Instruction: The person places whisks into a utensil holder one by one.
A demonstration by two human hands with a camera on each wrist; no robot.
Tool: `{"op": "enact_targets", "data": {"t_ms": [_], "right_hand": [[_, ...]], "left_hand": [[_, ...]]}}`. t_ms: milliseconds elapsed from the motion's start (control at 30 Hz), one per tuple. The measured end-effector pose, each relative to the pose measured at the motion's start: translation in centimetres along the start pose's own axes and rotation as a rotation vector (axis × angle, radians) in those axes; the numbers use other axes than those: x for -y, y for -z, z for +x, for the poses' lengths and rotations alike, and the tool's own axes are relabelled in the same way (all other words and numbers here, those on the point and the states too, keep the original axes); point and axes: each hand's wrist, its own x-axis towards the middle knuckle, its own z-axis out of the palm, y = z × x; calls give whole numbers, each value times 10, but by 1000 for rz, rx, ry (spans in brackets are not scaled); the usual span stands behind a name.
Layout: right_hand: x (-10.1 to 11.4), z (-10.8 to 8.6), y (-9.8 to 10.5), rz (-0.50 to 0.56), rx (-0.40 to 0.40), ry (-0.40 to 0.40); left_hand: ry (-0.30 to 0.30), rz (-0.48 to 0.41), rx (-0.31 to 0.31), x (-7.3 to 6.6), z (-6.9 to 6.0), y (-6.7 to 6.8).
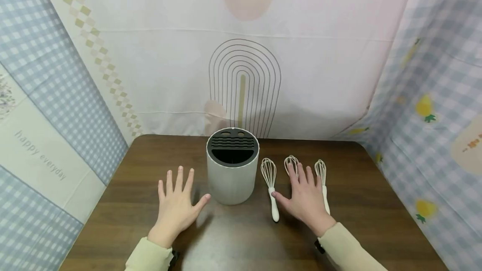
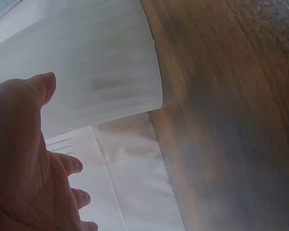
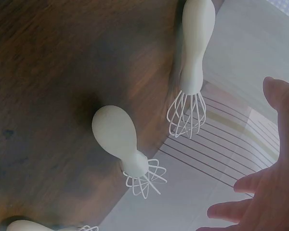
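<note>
In the head view, my left hand [image 1: 176, 209] is held palm down with fingers spread, left of a round white utensil holder [image 1: 231, 183] with a black slotted top. The left wrist view shows the holder's pale side [image 2: 101, 57] beyond my thumb. My right hand [image 1: 306, 198] spreads its fingers over three white whisks and grips none of them. The left whisk [image 1: 273, 208] lies beside my thumb. Most of the middle whisk [image 1: 290, 161] is hidden under my hand, while the right whisk [image 1: 324, 195] shows beyond my fingers. All three handles point toward me.
The dark wooden table [image 1: 143, 154] ends at a white printed cloth [image 1: 169, 74] hanging behind it. Blue checked cloths hang at the left [image 1: 41, 45] and right [image 1: 444, 158] sides.
</note>
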Motion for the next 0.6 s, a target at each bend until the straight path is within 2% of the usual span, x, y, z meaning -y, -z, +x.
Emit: {"op": "enact_targets", "data": {"t_ms": [300,600], "right_hand": [[1,2,-1,14,-15,-3],[10,5,-3,44,10,-10]], "left_hand": [[-5,3,-7,0,-1,-1],[7,-49,15,2,1,5]]}}
